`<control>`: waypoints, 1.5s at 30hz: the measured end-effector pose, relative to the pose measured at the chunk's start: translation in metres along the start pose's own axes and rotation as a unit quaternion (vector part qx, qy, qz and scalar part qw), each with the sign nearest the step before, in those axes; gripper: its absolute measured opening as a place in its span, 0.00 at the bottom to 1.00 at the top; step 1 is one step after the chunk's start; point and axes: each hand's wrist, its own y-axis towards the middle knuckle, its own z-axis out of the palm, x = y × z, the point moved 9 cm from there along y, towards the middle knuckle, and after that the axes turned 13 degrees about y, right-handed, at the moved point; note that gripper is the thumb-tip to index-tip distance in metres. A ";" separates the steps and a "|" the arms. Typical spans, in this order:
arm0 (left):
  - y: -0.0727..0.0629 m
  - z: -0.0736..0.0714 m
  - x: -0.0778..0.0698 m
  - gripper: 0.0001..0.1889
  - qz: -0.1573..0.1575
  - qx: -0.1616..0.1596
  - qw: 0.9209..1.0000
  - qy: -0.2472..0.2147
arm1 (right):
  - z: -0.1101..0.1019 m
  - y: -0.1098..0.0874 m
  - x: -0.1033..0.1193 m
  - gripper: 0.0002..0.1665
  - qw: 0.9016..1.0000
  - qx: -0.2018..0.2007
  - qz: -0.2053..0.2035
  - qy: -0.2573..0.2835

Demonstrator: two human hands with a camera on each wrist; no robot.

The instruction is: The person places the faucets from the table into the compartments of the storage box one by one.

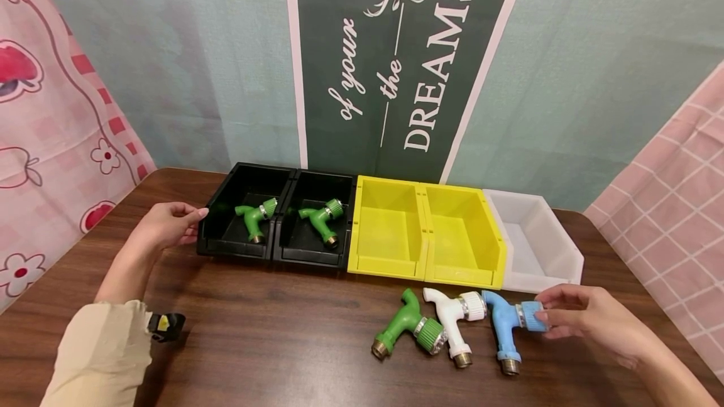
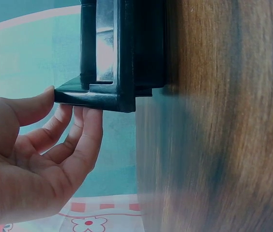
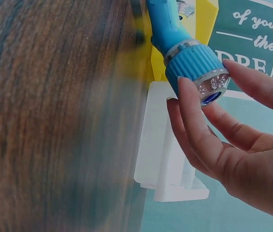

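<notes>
My left hand (image 1: pixel 170 226) pinches the side wall of the leftmost black bin (image 1: pixel 234 247); in the left wrist view the thumb rests on the wall's edge and the fingers (image 2: pixel 89 140) press its outer face. At the right, my right hand (image 1: pixel 588 319) holds the ribbed knob of a blue tap (image 1: pixel 505 325), its thumb and fingertips around the knob in the right wrist view. Beside that tap lie a white tap (image 1: pixel 452 319) and a green tap (image 1: pixel 404 325) on the table. One green tap (image 1: pixel 256 218) sits in each black bin.
The second black bin (image 1: pixel 311 257), two yellow bins (image 1: pixel 387 267) (image 1: pixel 460 276) and a white bin (image 1: pixel 543 281) continue the row along the table's back. Behind them hangs a printed curtain (image 1: pixel 226 49). A brown wooden table (image 1: pixel 271 338) lies in front.
</notes>
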 end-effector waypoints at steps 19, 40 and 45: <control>-0.001 0.000 0.000 0.23 -0.001 -0.002 1.000 0.000 | -0.014 -0.007 0.011 0.10 0.998 -0.047 -0.004 -0.041; 0.000 0.000 0.001 0.23 0.000 -0.009 1.000 -0.001 | -0.038 -0.010 0.032 0.20 0.993 -0.066 -0.066 0.066; 0.000 0.000 0.001 0.24 0.002 -0.009 1.000 0.001 | -0.044 -0.009 0.035 0.20 0.991 -0.074 -0.079 0.079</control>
